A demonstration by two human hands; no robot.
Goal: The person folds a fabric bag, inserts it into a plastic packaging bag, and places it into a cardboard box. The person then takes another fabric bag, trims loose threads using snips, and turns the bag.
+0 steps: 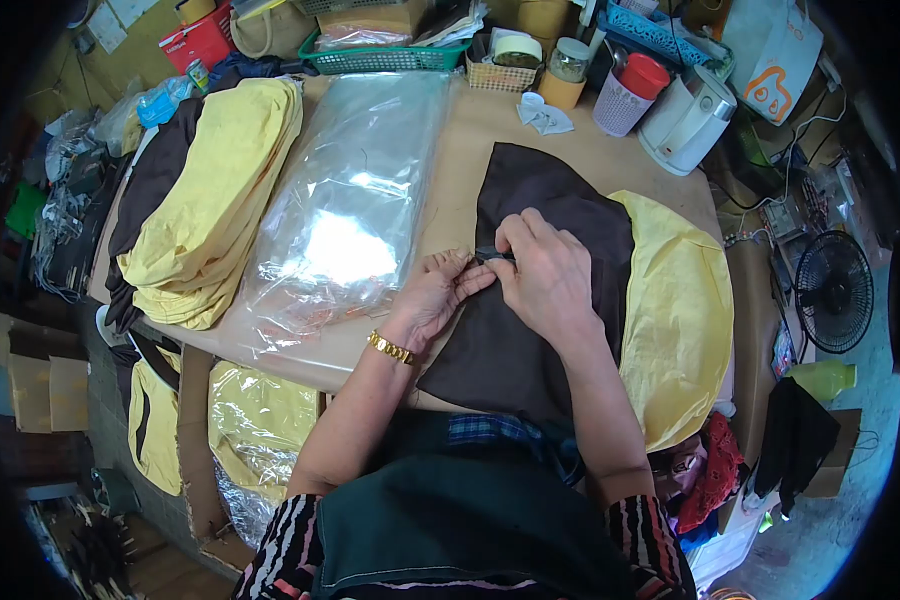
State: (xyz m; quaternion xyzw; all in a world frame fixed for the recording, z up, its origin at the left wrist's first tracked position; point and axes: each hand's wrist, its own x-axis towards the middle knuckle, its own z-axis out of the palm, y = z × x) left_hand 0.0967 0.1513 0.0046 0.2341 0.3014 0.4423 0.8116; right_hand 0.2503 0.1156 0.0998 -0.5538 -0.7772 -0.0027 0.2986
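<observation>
A dark brown cloth piece [545, 345] lies on the table in front of me, beside and partly over a yellow cloth [678, 310]. My left hand [442, 288], with a gold watch or bracelet [391, 347] at the wrist, pinches at the brown cloth's left edge. My right hand [550, 272] is closed over the same spot, its fingertips almost touching the left ones. Between them shows a small dark item [486, 254] with a greyish glint, perhaps thread snips. The fingers hide most of it.
Clear plastic bags [355, 190] lie left of the hands, with a stack of yellow cloth [215, 190] beyond them. Baskets, jars and a white kettle [687, 120] line the back. An open cardboard box [198, 440] stands at lower left, a fan [834, 290] at right.
</observation>
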